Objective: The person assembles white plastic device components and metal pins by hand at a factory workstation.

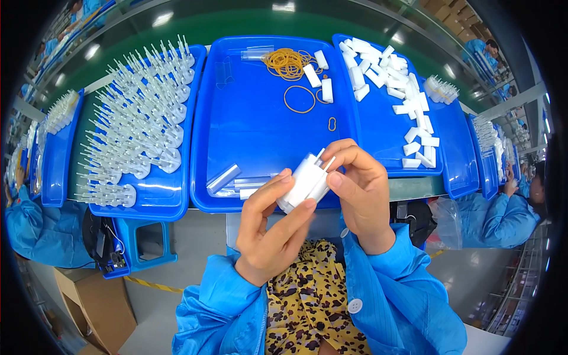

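Above the near edge of the middle tray, my left hand (267,228) is closed round a white foam block (307,180) with clear plastic about it. Thin white prongs stick out of its upper right end. My right hand (361,192) pinches at that prong end with thumb and fingertips. The bundle is tilted, and its underside is hidden by my fingers. Clear plastic pieces (223,179) lie at the near left of the blue middle tray (254,127). Orange rubber bands (288,63) are heaped at its far side, beside several small white foam blocks (311,76).
To the left, a blue tray (155,204) holds rows of clear round-based parts with upright prongs (139,112). In the right tray (378,142) lie many white foam blocks (393,80). A blue stool (151,248) and a cardboard box (97,302) stand lower left. Co-workers in blue sit both sides.
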`<state>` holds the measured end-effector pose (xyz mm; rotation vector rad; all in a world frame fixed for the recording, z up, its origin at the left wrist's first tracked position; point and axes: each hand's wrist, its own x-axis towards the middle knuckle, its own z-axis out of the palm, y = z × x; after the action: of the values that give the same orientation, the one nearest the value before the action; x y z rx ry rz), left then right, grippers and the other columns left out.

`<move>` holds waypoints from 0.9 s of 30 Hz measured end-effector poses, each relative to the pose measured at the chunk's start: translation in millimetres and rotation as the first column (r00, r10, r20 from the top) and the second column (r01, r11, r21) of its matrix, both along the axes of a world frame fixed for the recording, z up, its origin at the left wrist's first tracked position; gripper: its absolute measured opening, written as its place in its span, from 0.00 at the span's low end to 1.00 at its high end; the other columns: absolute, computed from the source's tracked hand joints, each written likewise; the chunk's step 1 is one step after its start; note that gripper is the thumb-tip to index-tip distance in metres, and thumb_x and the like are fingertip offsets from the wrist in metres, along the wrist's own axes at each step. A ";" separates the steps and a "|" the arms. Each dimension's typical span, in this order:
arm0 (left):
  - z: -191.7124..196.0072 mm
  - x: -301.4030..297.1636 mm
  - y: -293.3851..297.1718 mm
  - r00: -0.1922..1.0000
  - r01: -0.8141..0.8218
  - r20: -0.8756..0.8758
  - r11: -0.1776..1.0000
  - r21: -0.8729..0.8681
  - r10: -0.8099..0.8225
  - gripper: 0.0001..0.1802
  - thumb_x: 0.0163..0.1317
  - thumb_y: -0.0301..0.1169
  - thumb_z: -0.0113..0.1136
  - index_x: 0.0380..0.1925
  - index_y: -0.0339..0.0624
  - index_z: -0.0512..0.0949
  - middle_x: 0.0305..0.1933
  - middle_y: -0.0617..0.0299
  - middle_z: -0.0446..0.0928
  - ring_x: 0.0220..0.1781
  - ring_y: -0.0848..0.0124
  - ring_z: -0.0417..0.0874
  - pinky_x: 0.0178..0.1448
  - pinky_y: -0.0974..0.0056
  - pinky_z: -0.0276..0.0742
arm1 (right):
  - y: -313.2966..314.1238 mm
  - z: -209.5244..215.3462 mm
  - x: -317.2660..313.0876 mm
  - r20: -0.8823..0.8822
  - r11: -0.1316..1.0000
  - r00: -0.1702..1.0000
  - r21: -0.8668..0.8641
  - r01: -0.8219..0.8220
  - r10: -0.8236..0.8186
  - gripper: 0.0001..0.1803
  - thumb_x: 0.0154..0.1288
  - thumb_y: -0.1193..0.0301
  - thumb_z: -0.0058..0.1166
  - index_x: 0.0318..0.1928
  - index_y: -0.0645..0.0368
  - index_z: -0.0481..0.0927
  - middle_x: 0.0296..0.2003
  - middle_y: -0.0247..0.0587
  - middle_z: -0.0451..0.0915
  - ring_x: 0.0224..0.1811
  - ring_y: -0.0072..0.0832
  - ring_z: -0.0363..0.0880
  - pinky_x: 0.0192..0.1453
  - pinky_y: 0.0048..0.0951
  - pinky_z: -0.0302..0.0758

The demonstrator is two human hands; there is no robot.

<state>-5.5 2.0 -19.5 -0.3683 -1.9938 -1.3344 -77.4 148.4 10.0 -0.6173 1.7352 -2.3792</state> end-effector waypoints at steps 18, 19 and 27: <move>-0.4 -5.1 0.3 0.998 -0.023 -0.055 0.993 0.118 0.030 0.21 0.47 0.15 0.68 0.45 0.35 0.79 0.53 0.47 0.71 0.57 0.50 0.77 0.53 0.58 0.81 | -5.4 10.6 9.0 -0.084 0.992 0.992 0.088 -0.090 0.097 0.06 0.57 0.78 0.59 0.35 0.62 0.77 0.49 0.40 0.67 0.51 0.23 0.67 0.56 0.28 0.65; -1.9 -5.7 -0.8 0.996 -0.022 -0.082 0.995 0.097 0.030 0.21 0.48 0.15 0.67 0.45 0.36 0.79 0.54 0.47 0.70 0.57 0.50 0.77 0.54 0.57 0.81 | -5.5 10.9 9.4 -0.104 0.993 0.990 0.089 -0.083 0.092 0.05 0.57 0.79 0.59 0.35 0.62 0.77 0.49 0.41 0.67 0.51 0.24 0.67 0.57 0.28 0.65; 2.7 -3.0 -3.9 0.998 -0.027 -0.051 0.987 0.155 0.036 0.19 0.51 0.16 0.63 0.45 0.33 0.77 0.55 0.45 0.70 0.57 0.50 0.76 0.56 0.55 0.78 | -8.6 22.7 16.5 -0.092 0.989 0.994 0.142 -0.037 0.051 0.04 0.60 0.80 0.56 0.37 0.63 0.78 0.48 0.42 0.67 0.52 0.25 0.67 0.57 0.28 0.66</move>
<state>-8.5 -1.9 -16.8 -0.2956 -1.8312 -1.4336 -60.8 139.8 32.7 -0.7514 1.8872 -2.2087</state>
